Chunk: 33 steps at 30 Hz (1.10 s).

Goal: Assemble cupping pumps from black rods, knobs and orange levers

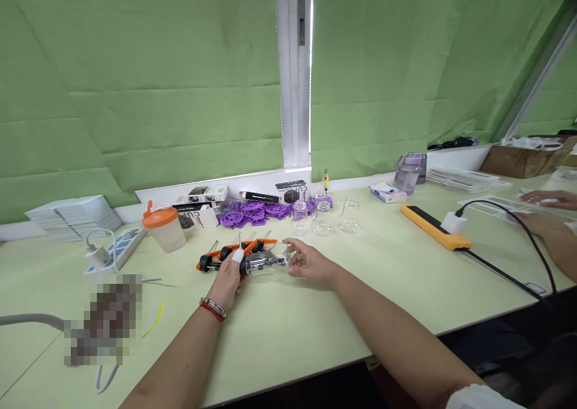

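A clear plastic bottle-shaped piece [269,262] with a black cap end lies on its side on the pale green table [315,325]. My right hand [311,263] is closed around its clear end. My left hand [229,279], a white cot on one fingertip and a red bracelet at the wrist, pinches its black end. Just behind the left hand lie orange tools with black knobs [216,256].
Three clear jars [323,218] and purple plastic parts [252,212] sit behind, with small boxes [202,195] and an orange-lidded cup [163,227]. A power strip [118,250] lies left, an orange power strip [433,226] right. Another person's hands [547,216] work at far right.
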Each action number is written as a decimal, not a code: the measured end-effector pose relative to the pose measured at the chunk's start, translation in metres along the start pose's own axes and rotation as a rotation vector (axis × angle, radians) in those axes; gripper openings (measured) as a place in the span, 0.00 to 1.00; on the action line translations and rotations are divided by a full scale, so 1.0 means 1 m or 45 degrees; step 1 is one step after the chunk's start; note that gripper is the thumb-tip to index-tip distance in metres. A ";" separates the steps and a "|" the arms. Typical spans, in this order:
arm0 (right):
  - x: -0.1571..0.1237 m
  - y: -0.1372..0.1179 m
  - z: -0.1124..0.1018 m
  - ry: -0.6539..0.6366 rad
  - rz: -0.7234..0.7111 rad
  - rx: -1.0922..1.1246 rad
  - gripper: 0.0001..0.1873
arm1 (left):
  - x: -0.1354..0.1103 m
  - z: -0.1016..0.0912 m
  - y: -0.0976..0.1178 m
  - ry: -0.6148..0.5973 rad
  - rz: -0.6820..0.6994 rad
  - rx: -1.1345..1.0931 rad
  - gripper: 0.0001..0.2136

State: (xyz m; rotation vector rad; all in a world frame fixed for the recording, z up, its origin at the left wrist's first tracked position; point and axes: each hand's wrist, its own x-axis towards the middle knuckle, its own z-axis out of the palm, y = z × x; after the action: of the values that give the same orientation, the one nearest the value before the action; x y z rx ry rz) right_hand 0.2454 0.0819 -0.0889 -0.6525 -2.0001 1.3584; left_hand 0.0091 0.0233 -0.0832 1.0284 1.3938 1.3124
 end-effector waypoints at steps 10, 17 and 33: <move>0.003 0.012 0.002 0.001 0.054 0.159 0.41 | -0.003 0.002 0.002 -0.025 0.014 0.050 0.26; 0.000 0.003 0.001 0.033 -0.018 0.038 0.50 | -0.003 0.002 0.003 -0.006 0.018 0.036 0.25; -0.002 -0.002 0.002 0.019 0.060 0.101 0.37 | -0.004 0.003 0.001 -0.001 0.049 0.120 0.28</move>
State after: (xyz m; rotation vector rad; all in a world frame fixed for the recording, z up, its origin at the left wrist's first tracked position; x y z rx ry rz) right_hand 0.2449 0.0786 -0.0881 -0.6747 -1.9199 1.4488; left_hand 0.0129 0.0203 -0.0815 1.1232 1.4532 1.2840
